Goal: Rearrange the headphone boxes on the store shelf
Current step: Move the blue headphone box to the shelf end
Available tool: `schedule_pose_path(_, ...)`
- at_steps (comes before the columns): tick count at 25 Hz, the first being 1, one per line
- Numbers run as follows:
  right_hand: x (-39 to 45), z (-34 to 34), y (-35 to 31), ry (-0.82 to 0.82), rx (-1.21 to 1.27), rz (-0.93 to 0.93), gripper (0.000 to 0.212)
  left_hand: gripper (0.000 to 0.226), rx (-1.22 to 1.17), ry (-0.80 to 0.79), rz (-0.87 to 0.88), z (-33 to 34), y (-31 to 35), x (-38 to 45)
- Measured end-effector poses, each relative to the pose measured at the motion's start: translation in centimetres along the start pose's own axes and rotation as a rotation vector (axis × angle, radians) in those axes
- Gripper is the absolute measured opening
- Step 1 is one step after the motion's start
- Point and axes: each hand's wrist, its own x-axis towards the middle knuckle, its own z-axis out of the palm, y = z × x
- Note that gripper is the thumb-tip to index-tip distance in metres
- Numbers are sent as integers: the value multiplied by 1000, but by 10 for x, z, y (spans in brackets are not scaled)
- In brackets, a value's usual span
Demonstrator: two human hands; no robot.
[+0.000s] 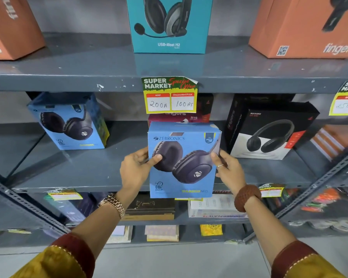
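Note:
A blue Zebronics headphone box (186, 177) is held upright in front of the middle shelf (84, 167), its front facing me. My left hand (136, 167) grips its left edge, thumb on the front. My right hand (229, 169) grips its right edge. A second blue Zebronics box (68, 125) stands on the middle shelf at the left. A black and white Rockerz box (269, 135) stands at the right. A maroon Fingers box (181, 118) sits behind the held box, mostly hidden.
The upper shelf (88, 65) carries a teal USB-Meet H2 headset box (169, 25) and orange Fingers boxes at left (10, 27) and right (305, 27). A yellow price tag (170, 96) hangs on the shelf edge. Lower shelves hold books and packets.

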Motion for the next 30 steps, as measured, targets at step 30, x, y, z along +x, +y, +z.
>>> schedule_pose_path(30,0,354,-159,-220,228,-125,45,35,-188,201,-33,-321,-113,146)
